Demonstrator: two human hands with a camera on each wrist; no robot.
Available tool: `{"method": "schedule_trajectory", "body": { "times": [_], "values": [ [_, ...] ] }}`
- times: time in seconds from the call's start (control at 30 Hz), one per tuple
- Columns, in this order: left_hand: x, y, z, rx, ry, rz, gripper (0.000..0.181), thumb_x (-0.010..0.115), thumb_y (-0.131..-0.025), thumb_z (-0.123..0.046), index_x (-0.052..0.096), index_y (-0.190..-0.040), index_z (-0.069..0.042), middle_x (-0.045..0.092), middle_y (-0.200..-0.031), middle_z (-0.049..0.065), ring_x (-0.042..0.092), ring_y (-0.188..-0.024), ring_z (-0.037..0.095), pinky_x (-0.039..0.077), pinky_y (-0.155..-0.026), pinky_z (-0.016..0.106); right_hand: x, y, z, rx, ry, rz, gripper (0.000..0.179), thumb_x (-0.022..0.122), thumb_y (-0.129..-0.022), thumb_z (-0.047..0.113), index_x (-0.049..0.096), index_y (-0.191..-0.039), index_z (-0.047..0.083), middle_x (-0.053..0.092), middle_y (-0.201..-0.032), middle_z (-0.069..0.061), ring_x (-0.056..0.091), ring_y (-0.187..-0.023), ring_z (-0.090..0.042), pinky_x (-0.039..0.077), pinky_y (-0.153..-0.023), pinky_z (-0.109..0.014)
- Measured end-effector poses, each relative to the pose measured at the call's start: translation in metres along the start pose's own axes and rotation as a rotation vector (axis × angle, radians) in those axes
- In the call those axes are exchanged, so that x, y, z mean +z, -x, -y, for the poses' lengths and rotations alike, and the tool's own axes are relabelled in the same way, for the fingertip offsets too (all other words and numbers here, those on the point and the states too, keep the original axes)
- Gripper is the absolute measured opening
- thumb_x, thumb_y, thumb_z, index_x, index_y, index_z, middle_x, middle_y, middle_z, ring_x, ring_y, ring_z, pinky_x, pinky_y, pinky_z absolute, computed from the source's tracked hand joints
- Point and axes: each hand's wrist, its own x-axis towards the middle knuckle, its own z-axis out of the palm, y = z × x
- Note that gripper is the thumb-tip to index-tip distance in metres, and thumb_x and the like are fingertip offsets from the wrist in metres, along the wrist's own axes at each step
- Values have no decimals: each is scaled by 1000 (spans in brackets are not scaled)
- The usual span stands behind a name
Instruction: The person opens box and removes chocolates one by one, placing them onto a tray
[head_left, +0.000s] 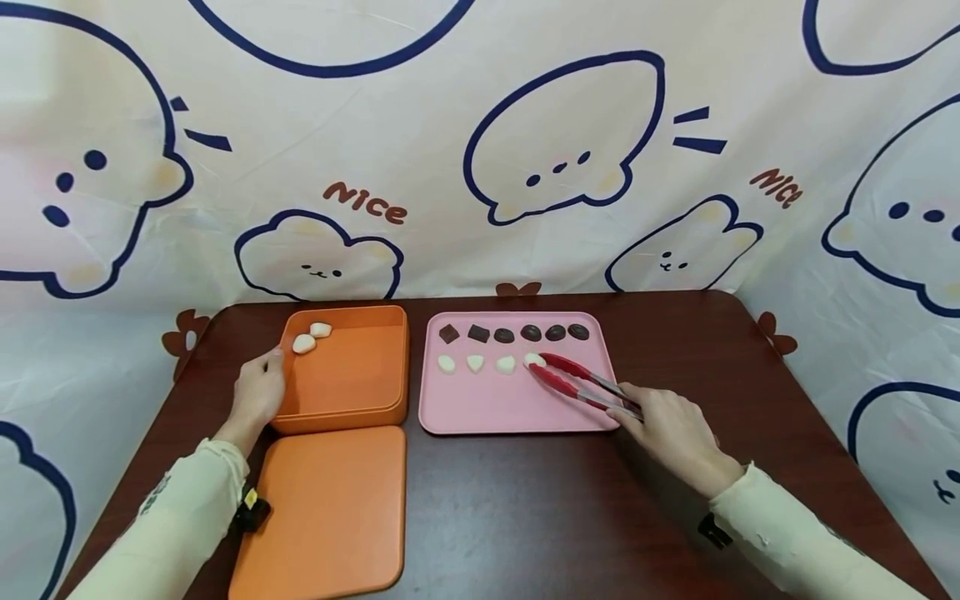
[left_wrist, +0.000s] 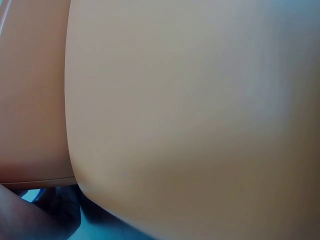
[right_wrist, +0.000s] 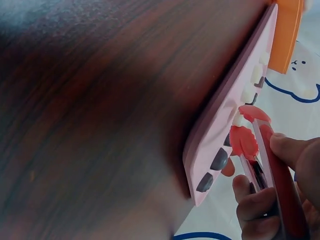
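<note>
My right hand (head_left: pixel 675 429) holds a pair of tongs (head_left: pixel 553 380) with red tips over the pink tray (head_left: pixel 487 408). The tips close around a white candy piece (head_left: pixel 535 359) at the right end of a row of white pieces (head_left: pixel 475 363). Behind that row, several dark chocolates (head_left: pixel 504 335) line the tray's far side. At the left, my left hand (head_left: pixel 258 390) grips the left wall of an orange box (head_left: pixel 348 367), thumb at its rim. Two white pieces (head_left: pixel 303 343) lie in the box's far left corner. In the right wrist view, fingers and thumb wrap the tong handles (right_wrist: pixel 285 185).
An orange lid (head_left: pixel 330 508) lies flat in front of the box, under the left forearm. Box and tray stand side by side on the dark brown table (head_left: pixel 510 508). A cartoon-printed white curtain (head_left: pixel 435 150) hangs behind and at both sides.
</note>
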Motion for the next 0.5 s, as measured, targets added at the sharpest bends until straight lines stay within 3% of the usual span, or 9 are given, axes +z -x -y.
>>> {"method": "schedule_trajectory", "body": {
  "times": [0.5],
  "values": [
    [1, -1, 1, -4, 10, -3, 64, 10, -110, -45, 21, -161, -7, 23, -165, 26, 25, -150, 49, 27, -119, 66, -3, -2, 3, 24, -16, -17, 43, 75, -91, 38, 69, -123, 9, 65, -78, -2, 50, -63, -17, 41, -51, -31]
  ]
}}
